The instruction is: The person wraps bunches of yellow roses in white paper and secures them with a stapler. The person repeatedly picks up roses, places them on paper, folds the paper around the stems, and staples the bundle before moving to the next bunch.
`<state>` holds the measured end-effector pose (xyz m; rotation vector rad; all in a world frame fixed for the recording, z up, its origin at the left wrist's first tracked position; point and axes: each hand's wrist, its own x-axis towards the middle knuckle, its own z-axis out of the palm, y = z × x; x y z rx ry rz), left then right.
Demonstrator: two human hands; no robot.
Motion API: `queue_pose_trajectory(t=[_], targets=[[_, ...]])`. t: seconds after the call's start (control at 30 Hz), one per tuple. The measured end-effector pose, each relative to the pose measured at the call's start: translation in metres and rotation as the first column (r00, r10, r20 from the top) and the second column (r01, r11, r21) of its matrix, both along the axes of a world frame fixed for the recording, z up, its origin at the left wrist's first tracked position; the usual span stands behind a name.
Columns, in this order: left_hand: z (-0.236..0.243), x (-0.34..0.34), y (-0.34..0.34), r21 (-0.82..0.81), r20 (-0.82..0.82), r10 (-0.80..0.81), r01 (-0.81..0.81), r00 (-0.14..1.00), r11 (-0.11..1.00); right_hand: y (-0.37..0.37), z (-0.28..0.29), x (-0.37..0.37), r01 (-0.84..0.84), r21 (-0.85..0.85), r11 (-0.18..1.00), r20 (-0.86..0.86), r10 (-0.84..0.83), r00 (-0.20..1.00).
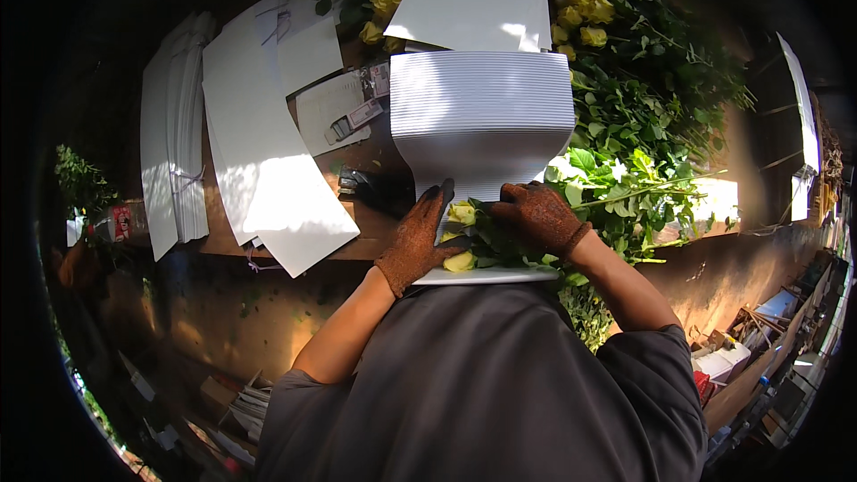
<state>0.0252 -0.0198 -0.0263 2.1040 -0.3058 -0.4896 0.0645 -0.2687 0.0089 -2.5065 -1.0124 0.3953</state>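
A: Condition of the left hand (411, 245)?

B: Gloved in rusty brown. Its fingers (430, 205) are spread, the thumb well apart from the forefinger, alongside the yellow roses (460, 261). Whether it presses on them, I cannot tell.

A: And the right hand (544, 219)?

B: Gloved alike. Its fingers curl inward at the leaves just right of the rose heads. The palm is turned down, so I cannot tell whether a stem is gripped.

A: Position of the roses?

B: Between the hands, heads toward the left, over the near, lower part of a white ribbed form (482, 94). That form curves up away from the person.

A: Beyond that?

B: White sheets (478, 0) lie past its far edge. On the brown surface (357, 157), a heap of leafy rose stems (625, 116) occupies the right; a tied white bundle (183, 125) stands noted at far left.
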Motion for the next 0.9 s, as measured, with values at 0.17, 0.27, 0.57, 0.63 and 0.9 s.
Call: queue_pose_trajectory(t=[0.17,0.27,0.57,0.63,0.9], targets=[[0.006,0.004,0.000,0.130,0.061,-0.110,0.101,0.992,0.986,0.007,-0.033,-0.005,-0.080,-0.052,0.995,0.020,0.081,0.997],[0.000,0.005,0.001,0.159,0.074,-0.165,0.152,0.984,0.975,0.014,-0.033,-0.011,-0.082,-0.090,0.993,0.061,0.087,0.994],[0.013,0.006,-0.001,0.283,0.025,-0.253,0.236,0.967,0.930,-0.104,0.014,0.091,0.186,-0.231,0.955,-0.283,-0.249,0.926],[0.016,0.013,-0.002,0.303,0.021,-0.307,0.287,0.952,0.909,-0.162,-0.054,0.116,0.442,-0.508,0.739,-0.123,-0.570,0.813],[-0.014,0.002,-0.007,0.296,0.137,-0.161,0.115,0.977,0.948,-0.209,-0.032,0.122,0.630,0.076,0.773,0.036,-0.634,0.773]])
